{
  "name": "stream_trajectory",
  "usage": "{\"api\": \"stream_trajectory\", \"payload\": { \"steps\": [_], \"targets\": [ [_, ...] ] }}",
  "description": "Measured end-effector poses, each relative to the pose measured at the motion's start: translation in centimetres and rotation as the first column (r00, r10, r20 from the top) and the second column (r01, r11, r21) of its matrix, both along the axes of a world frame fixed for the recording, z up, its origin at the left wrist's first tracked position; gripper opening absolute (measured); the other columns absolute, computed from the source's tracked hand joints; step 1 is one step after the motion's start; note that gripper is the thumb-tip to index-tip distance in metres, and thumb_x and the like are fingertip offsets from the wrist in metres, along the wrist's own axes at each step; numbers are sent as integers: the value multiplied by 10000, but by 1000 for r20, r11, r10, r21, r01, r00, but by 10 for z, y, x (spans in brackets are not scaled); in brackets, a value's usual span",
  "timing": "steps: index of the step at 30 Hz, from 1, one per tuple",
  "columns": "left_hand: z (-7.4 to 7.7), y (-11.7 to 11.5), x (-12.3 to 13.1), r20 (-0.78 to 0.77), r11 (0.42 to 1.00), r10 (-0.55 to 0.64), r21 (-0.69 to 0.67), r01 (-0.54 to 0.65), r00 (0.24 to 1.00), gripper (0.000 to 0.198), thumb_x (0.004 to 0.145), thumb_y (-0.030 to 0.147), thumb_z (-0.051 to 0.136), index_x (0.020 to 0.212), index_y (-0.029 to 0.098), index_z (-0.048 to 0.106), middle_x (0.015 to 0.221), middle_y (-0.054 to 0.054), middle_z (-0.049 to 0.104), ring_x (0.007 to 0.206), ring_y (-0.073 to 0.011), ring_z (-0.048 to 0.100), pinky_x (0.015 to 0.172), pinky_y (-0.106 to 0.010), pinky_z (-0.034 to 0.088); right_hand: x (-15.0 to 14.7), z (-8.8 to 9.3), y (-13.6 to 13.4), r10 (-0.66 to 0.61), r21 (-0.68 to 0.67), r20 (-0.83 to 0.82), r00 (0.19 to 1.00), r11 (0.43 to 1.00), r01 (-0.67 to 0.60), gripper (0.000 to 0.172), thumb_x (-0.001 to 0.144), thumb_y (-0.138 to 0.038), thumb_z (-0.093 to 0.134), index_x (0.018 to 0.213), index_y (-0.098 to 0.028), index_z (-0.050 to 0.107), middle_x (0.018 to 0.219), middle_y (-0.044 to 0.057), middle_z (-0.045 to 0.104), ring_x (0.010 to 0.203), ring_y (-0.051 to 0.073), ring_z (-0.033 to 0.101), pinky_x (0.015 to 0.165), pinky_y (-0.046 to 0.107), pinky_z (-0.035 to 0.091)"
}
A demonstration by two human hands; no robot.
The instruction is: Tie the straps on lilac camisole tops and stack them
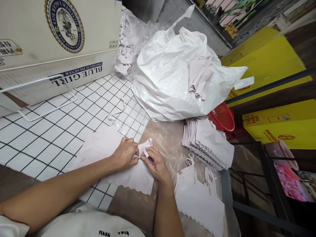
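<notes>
Both hands meet at the middle of the table. The left hand [127, 153], fingers curled nearly closed, pinches the edge of a pale pink, scallop-hemmed fabric piece [133, 181]; the right hand [156, 164], thumb against fingers, grips its narrow strip. The left forearm slants in from the near left; the right rises from the near edge. The piece lies flat beneath them, across a white, black-gridded cover [37, 141] and a brown surface under clear plastic [163, 135]. To the right: a similar loose piece [199, 197] and a neat stack of scalloped pieces [207, 141]. Far side: a bulging white plastic bag [168, 75]. Far left: a cream printed carton [98, 33]. Far right: yellow cardboard boxes [266, 52].
</notes>
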State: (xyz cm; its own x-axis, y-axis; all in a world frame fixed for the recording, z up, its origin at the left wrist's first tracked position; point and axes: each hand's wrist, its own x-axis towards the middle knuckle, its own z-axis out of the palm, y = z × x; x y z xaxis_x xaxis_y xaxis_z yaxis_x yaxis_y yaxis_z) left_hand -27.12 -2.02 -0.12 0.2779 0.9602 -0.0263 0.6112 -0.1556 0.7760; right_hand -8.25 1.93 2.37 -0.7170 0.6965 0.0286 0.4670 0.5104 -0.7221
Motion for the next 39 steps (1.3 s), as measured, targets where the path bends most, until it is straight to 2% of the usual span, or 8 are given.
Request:
{"api": "stream_trajectory", "payload": {
  "steps": [10,13,17,20,27,33,36,39],
  "targets": [
    [1,-2,-1,11,1000,-9,2,9,1000,43,766,160,656,731,178,673,816,-55,696,868,-226,547,880,-432,323,7,7,1,37,6,151,988,999,-38,189,979,-316,547,823,-234,617,813,35,618,859,213,504,820,364,369],
    [3,-1,-1,17,1000,-1,-25,2,1000,57,790,167,655,737,179,670,825,-51,695,890,-234,547,875,-427,324,9,9,2,10,-34,101,995,999,-6,203,967,-370,568,834,-231,632,797,29,604,854,208,507,828,359,387],
    [4,0,-2,0,999,-16,-48,16,1000,56,792,161,646,755,180,684,834,-52,698,912,-245,545,873,-429,320,11,9,4,-58,-181,-47,997,982,48,227,945,-419,590,866,-218,659,872,42,609,873,201,543,801,335,431],
    [2,0,-2,-7,999,-28,-27,28,1000,76,785,155,637,780,189,705,846,-54,700,913,-249,541,869,-433,317,10,7,5,-102,-248,-83,991,966,79,231,931,-432,607,873,-214,659,901,45,617,883,200,568,807,333,445],
    [1,0,-3,5,999,-33,-11,33,999,75,806,169,632,805,192,703,842,-47,695,916,-245,540,858,-420,319,3,2,2,-50,-146,-51,997,988,42,283,967,-396,552,748,-217,553,775,18,559,802,180,523,784,326,410],
    [-1,-1,-3,23,999,-48,13,48,999,63,815,162,636,778,183,683,859,-46,698,905,-234,536,872,-424,318,8,3,4,33,-90,35,999,996,-30,256,984,-343,510,762,-217,529,797,30,553,847,192,496,812,341,385],
    [-2,-1,-2,29,1000,-26,-2,26,999,49,822,179,645,816,187,693,871,-42,704,895,-233,535,869,-425,316,10,1,6,-11,-95,47,999,995,16,233,970,-333,526,769,-216,546,803,33,563,854,196,493,811,343,388],
    [-3,-2,-2,60,1000,-19,20,18,998,81,849,248,650,871,207,716,867,-39,708,876,-228,532,857,-420,316,8,0,5,-69,-160,-9,998,985,67,191,944,-351,558,817,-212,594,876,42,586,892,195,520,831,339,411]
  ]
}}
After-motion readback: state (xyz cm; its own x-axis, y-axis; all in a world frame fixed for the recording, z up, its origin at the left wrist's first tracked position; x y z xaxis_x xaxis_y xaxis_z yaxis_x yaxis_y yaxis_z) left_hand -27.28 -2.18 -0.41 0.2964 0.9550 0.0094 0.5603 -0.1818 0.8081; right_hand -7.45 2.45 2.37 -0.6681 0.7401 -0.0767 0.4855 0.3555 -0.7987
